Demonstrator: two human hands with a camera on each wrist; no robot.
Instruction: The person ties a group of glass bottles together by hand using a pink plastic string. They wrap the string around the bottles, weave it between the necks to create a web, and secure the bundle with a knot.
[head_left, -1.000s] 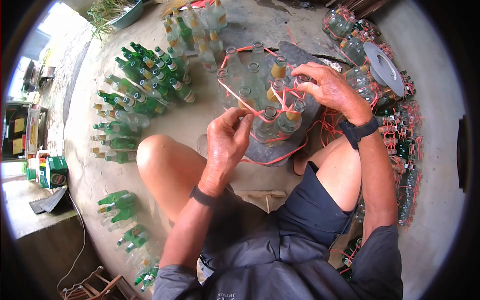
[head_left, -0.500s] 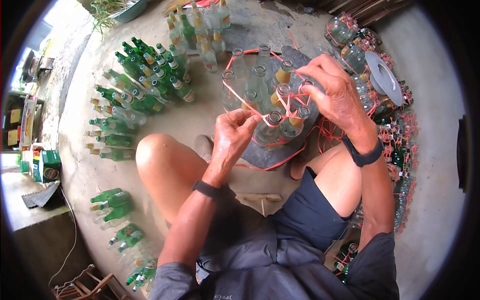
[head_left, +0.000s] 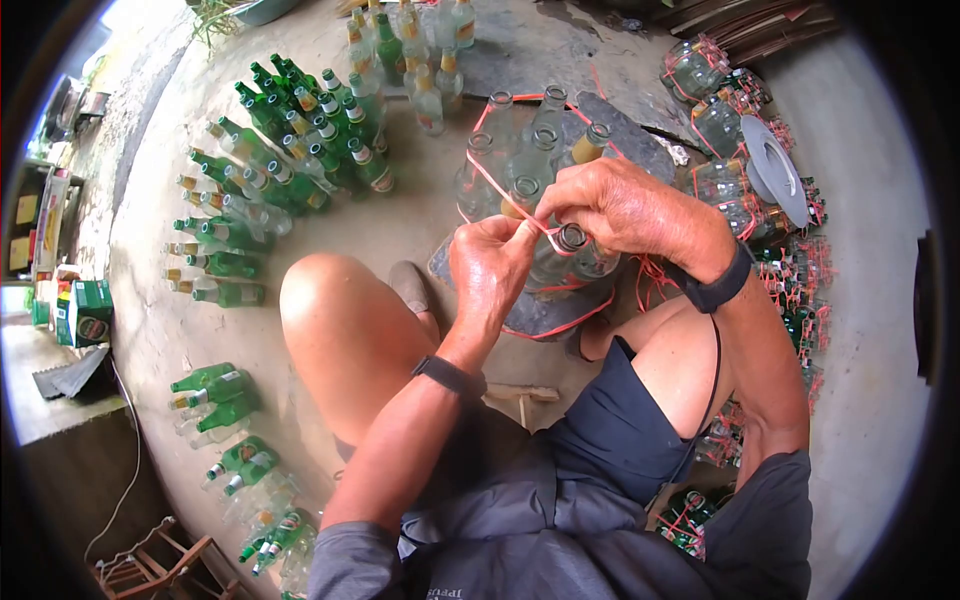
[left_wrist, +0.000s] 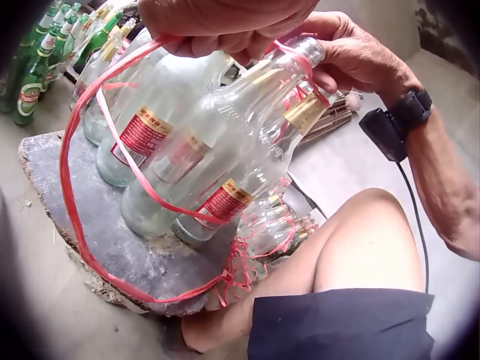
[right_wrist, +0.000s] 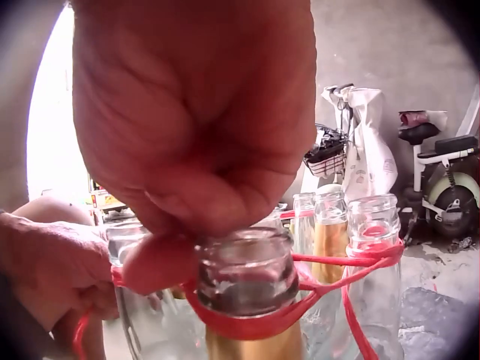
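Clear glass bottles point(head_left: 480, 150), some with gold neck foil, stand upright in a cluster on a round grey stone block point(left_wrist: 45, 161). Red plastic string point(head_left: 487, 178) runs around the cluster and loops round several necks. Thumb and forefinger of my left hand point(head_left: 488, 265) pinch the string beside the nearest bottle's mouth point(head_left: 572, 238). My right hand point(head_left: 645, 212) reaches over the bottles from the right, its fingertips pinching string close to the left fingertips. Seen from the right wrist, red string circles a bottle neck point(right_wrist: 247, 281) right under those fingers. The palm hides some necks.
Rows of green bottles point(head_left: 270, 180) stand on the floor to the left, with more bottles point(head_left: 225, 390) near the lower left. Bundles of tied bottles point(head_left: 715, 125) line the right wall, a grey hat point(head_left: 775, 170) on top. Loose red string lies beside the block.
My right hand has moved left and down from the right-hand bottles to beside the left hand. The left hand keeps its pinch on the string and has shifted slightly right in view.
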